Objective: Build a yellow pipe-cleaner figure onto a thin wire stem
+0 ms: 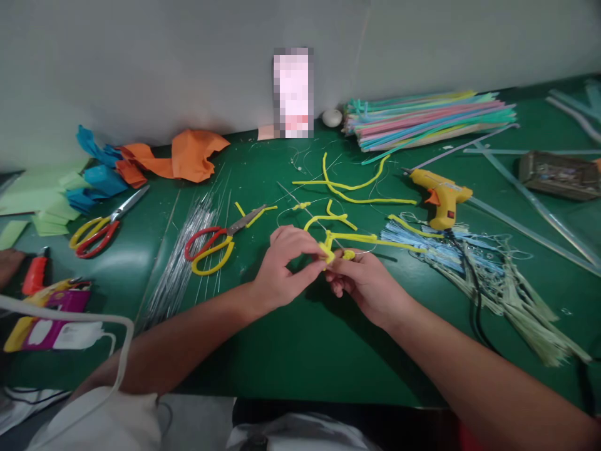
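Between my hands is a yellow pipe cleaner (353, 237), bent and twisted, with loose ends reaching out to the right. My left hand (287, 266) pinches a folded part of it between thumb and forefinger. Close against it, my right hand (370, 282) is closed on the lower part of the same piece, and a small yellow coil shows above its fingers. A thin metal wire runs up to the left behind the hands. More yellow pipe cleaners (352, 186) lie loose just beyond them, some curved.
Scissors (211, 249) and a bundle of silvery wires (183, 260) lie to the left. At right are a yellow glue gun (439, 194) and blue-green tassels (507, 282). A pipe cleaner bundle (432, 122) and a phone (293, 91) are at the back. Another person's hand (10, 266) shows far left.
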Available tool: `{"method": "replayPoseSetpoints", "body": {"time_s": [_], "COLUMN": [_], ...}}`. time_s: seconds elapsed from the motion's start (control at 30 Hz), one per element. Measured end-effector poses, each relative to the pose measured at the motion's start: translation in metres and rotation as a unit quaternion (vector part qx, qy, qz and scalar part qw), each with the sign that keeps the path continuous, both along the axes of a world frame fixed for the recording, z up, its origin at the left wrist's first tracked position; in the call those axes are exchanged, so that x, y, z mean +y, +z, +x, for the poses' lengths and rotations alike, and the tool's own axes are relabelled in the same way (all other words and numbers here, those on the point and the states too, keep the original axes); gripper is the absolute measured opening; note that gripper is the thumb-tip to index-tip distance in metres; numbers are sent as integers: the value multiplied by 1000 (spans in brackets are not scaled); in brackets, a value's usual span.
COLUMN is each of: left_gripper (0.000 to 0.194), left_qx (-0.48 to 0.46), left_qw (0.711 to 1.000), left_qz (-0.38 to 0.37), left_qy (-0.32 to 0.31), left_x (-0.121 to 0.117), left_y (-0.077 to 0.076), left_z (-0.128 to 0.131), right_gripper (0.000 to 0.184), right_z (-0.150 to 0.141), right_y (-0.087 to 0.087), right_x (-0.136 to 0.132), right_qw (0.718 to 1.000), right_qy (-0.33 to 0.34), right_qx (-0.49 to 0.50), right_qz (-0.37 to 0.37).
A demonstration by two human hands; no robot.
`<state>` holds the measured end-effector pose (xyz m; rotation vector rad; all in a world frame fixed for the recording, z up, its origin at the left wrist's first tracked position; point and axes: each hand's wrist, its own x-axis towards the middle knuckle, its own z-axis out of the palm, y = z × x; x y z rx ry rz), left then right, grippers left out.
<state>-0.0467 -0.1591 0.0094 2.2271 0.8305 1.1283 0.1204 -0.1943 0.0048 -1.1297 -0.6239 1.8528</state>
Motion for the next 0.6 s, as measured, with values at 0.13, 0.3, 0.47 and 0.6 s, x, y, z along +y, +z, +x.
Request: {"method": "replayPoseSetpoints", "body": {"time_s": [0.13, 0.3, 0.47, 0.6], "left_gripper": [5, 12, 6, 10], "left_qx": [12, 39, 51, 34], "left_qw": [999, 993, 995, 999], "left_qz": [39, 107, 83, 37], "left_qy": [-4, -29, -3, 22], "left_x": [3, 7, 7, 5], "left_y": [1, 2, 1, 2], "left_z": [-1, -4, -1, 3], "right_gripper": [17, 13, 13, 16], "right_z": [0, 1, 0, -2], "right_y": [-2, -3, -2, -2], "right_x": [0, -1, -1, -1], "right_qw": [1000, 1000, 1000, 999], "right_qy": [-1, -2, 8, 3], "right_qx": [0, -7, -17, -27], "right_qz": [0, 3, 8, 22]}}
